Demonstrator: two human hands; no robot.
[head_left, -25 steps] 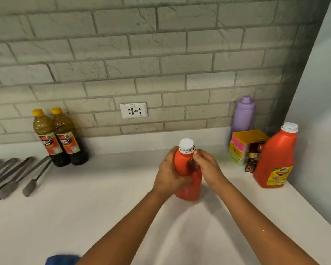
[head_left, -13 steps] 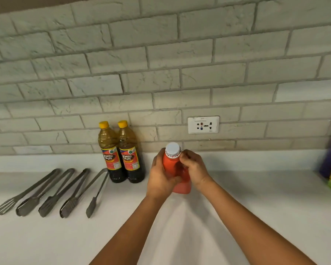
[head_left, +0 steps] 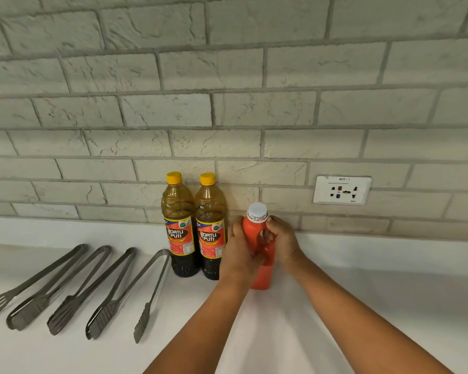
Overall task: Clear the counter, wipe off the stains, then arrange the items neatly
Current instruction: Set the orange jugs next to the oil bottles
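Observation:
An orange bottle with a white cap stands upright on the white counter, just right of two yellow-capped Datu Puti bottles by the brick wall. My left hand wraps its left side, and my right hand grips its handle from the right. Most of the bottle's middle is hidden by my fingers.
Several metal tongs lie side by side on the counter at the left, in front of the wall. A white wall socket sits above the counter's back ledge to the right.
Both hands carried the orange bottle left along the counter and back toward the wall, up beside the two Datu Puti bottles. The view swung left, losing the items at the right.

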